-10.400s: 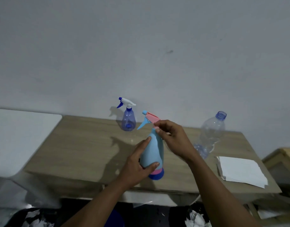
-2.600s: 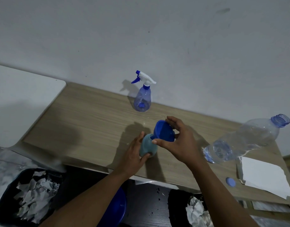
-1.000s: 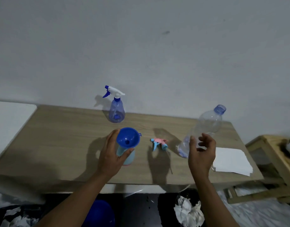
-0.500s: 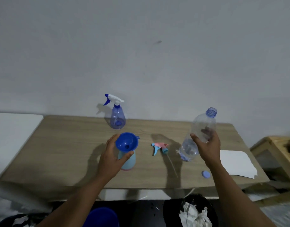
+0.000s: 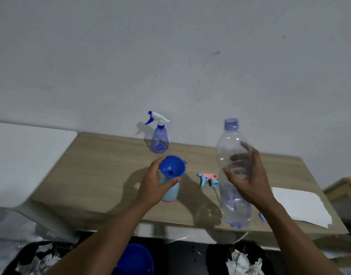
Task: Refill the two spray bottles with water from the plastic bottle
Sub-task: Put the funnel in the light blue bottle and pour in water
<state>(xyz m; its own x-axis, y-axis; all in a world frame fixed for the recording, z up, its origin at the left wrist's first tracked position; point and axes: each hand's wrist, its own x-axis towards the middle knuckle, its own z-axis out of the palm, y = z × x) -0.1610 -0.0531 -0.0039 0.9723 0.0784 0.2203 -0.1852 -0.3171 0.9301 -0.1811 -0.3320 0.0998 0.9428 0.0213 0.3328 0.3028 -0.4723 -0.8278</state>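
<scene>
Plastic bottle point(image 5: 228, 151): upright, long axis vertical, open mouth up, near the table point(image 5: 103, 165) front edge. Right hand point(image 5: 250, 181): fingers wrapped round its middle. Left hand point(image 5: 152, 185): fingers grip the pale spray bottle point(image 5: 170, 192), upright, funnel point(image 5: 172, 168) in its neck.

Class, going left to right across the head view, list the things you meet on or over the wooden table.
Blue funnel in the light blue spray bottle → pink and blue spray head → plastic bottle → white paper.
</scene>
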